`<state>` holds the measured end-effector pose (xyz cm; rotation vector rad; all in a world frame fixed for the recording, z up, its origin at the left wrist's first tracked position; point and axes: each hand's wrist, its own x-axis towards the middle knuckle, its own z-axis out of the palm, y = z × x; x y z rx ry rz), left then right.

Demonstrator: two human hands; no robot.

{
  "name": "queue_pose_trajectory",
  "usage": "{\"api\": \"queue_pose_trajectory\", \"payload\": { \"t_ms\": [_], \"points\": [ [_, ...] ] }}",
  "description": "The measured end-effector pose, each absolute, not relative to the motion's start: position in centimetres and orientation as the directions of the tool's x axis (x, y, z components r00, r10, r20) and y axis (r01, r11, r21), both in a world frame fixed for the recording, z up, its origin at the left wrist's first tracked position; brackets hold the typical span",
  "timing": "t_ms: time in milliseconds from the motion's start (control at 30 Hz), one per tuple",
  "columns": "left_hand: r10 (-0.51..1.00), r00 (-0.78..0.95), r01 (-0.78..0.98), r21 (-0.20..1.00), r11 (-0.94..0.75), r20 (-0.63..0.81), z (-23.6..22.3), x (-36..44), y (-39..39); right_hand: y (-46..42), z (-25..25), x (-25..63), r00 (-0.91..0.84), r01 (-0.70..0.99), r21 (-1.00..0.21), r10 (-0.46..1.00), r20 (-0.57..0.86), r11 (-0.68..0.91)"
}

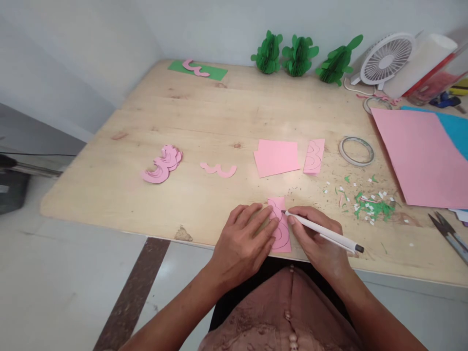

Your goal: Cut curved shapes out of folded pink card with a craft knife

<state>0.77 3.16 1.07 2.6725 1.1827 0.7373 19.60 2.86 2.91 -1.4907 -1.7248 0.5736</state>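
Observation:
Close to the table's front edge lies a small pink paper piece [286, 245] with a dark scalloped outline on it. A scalloped pink shape seems to lie on top, partly hidden by my fingers. My left hand [245, 236] rests flat on its left side, fingers spread and pressing it down. In my right hand [321, 239] is a white pen [325, 230], its tip at the paper's right edge. Just beyond are a stack of pink paper pieces [278, 158] and a pink piece with a drawn scalloped outline [313, 157].
To the left are a scalloped pink cutout [219, 170] and a pile of cutouts [163, 165]. At right are a tape roll [356, 150], green scraps [376, 209], scissors [449, 231] and a large pink sheet [424, 156]. Green paper figures [268, 53] and a fan [387, 58] stand behind.

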Motion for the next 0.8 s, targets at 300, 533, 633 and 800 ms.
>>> {"api": "queue_pose_trajectory", "payload": {
  "t_ms": [300, 533, 633, 800],
  "points": [
    [0.721, 0.571, 0.661, 0.301, -0.687, 0.392, 1.02, 0.8, 3.17, 2.62, 2.87, 19.69, -0.04, 0.637, -0.734, 0.962, 0.271, 0.234],
    [0.724, 0.568, 0.662, 0.305, -0.685, 0.392, 1.05, 0.79, 3.16, 2.47, 3.08, 19.7, -0.049, 0.649, -0.725, 0.964, 0.262, 0.23],
    [0.725, 0.569, 0.663, 0.305, -0.683, 0.387, 1.03, 0.78, 3.14, 2.44, 3.13, 19.66, -0.043, 0.641, -0.732, 0.964, 0.263, 0.229],
    [0.722, 0.57, 0.659, 0.306, -0.687, 0.393, 0.98, 0.77, 3.13, 2.29, 3.05, 19.57, -0.038, 0.635, -0.736, 0.961, 0.273, 0.234]
  ]
}}
